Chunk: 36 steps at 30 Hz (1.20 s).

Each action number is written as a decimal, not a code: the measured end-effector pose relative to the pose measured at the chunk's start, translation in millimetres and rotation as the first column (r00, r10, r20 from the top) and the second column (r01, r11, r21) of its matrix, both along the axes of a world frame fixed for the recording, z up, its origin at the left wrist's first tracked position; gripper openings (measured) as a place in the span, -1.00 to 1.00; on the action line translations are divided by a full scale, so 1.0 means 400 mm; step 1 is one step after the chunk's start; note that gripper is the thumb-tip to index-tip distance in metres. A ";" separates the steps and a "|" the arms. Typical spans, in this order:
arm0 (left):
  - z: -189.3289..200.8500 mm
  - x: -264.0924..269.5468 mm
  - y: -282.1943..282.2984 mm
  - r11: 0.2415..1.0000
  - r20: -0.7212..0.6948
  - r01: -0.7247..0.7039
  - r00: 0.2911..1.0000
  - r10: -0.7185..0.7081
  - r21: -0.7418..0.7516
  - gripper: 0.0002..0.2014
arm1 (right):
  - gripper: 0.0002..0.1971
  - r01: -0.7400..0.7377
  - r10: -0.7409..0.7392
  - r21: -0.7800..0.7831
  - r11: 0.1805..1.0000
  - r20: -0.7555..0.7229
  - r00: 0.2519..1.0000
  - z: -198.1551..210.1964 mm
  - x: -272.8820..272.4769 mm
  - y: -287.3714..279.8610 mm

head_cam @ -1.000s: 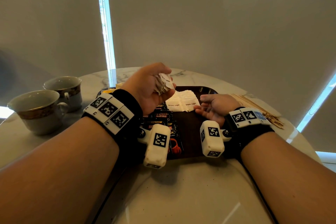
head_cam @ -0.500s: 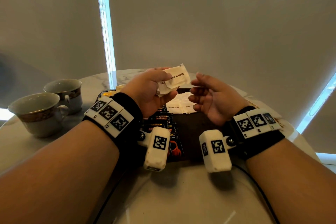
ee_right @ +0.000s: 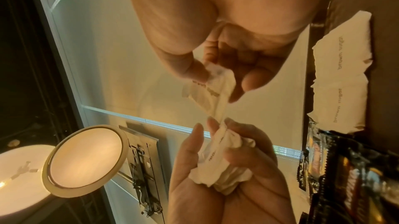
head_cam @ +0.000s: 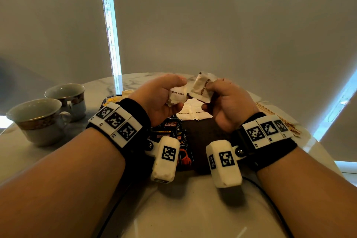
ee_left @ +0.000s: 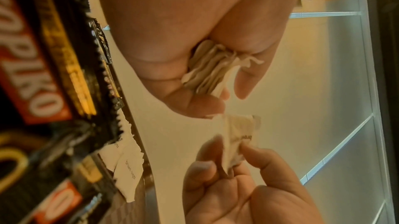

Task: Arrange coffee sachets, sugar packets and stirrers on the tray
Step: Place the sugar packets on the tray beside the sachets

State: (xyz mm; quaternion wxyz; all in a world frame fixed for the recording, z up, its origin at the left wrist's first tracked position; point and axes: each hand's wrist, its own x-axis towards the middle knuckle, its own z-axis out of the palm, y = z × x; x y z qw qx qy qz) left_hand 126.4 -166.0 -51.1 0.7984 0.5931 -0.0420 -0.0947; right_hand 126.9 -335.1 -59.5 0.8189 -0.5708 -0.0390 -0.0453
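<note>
1. One sugar packet (head_cam: 201, 88) had left the bunch: half a second before, the right hand (head_cam: 228, 106) was empty and open beside the left; now its thumb and fingers pinched that single packet, held up above the far end of the tray (head_cam: 204, 127).
2. The left hand (head_cam: 160, 98) stayed curled round the remaining bunch of sugar packets (head_cam: 177, 96) (several folded edges showed in the left wrist view, too crumpled to count), raised over the tray and just beside the right.
3. A second earlier the right hand lay low at the tray, by the two flat sugar packets (head_cam: 194, 109) resting at its far end. It had since risen to meet the left.
4. Coffee sachets (head_cam: 168, 129) lay on the tray's left part, partly under the left wrist; the stirrers (head_cam: 280, 120) were off the tray on the table (head_cam: 193, 208) to the right.
5. My reading: the packets were being dealt out singly, so this one probably belonged beside the two already laid. Sugar was partway done and the stirrers untouched.
6. Two cups (head_cam: 48, 114) stood at the left, apart from the work.
</note>
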 end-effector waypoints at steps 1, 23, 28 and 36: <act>0.001 0.000 0.000 1.000 -0.005 0.013 1.000 -0.013 0.001 -0.80 | -0.93 -0.009 0.009 0.000 1.000 0.017 1.000 0.001 0.000 0.000; 0.003 -0.001 -0.004 0.998 0.016 -0.066 0.998 0.066 0.008 -0.80 | -0.77 -0.104 0.102 -0.077 0.992 -0.031 0.994 -0.030 0.017 0.001; -0.002 0.012 0.009 0.978 -0.054 -0.197 0.980 0.193 -0.071 -0.72 | -0.89 -0.124 0.085 -0.121 0.985 -0.287 0.954 -0.058 0.049 -0.020; -0.001 0.015 0.008 0.977 -0.078 -0.203 0.977 0.198 -0.065 -0.73 | -0.65 -0.207 0.114 -0.154 0.966 -0.463 0.879 -0.071 0.056 -0.024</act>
